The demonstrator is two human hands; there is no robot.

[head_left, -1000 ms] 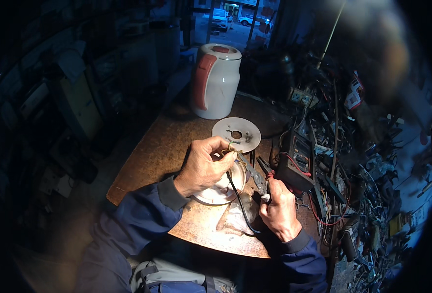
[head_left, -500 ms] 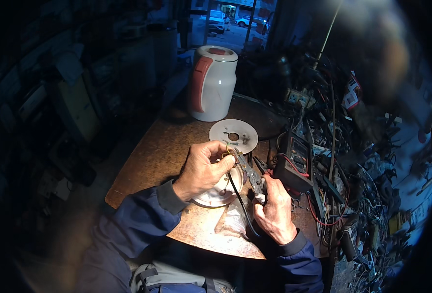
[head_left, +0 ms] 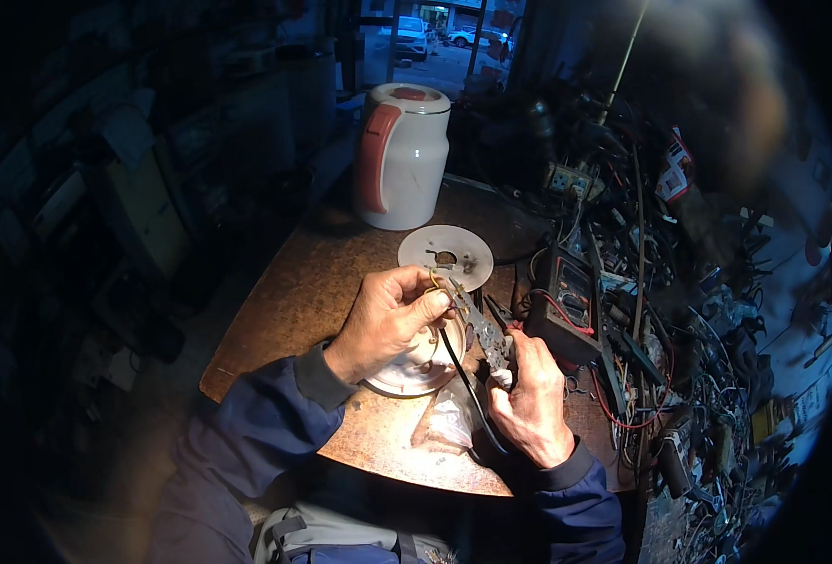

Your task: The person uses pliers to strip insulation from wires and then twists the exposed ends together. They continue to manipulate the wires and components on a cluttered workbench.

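Observation:
My left hand [head_left: 378, 324] pinches the stripped end of a black power cord [head_left: 463, 376], where thin wires come out, a yellow one [head_left: 434, 278] among them. The cord runs down toward my right wrist. In my right hand [head_left: 534, 399] is a flat metal pair of wire strippers [head_left: 484, 336], its jaws up close to the left fingertips. Whether the jaws touch a wire cannot be made out. Under my left hand lies a round white kettle base [head_left: 407, 381], partly hidden. Just beyond it, a pale round plate [head_left: 472, 258] with a central hole lies flat.
A white electric kettle [head_left: 421, 160] with a red handle stands at the table's far end. At right sit a black multimeter [head_left: 568, 296] with red leads and a heap of cables and tools [head_left: 689, 376]. A clear plastic bag [head_left: 451, 421] lies near the wooden table's [head_left: 275, 320] front edge.
The whole view has shifted slightly. Both hands keep nearly the same places and grips, with the wire strippers' jaws still beside the left fingertips.

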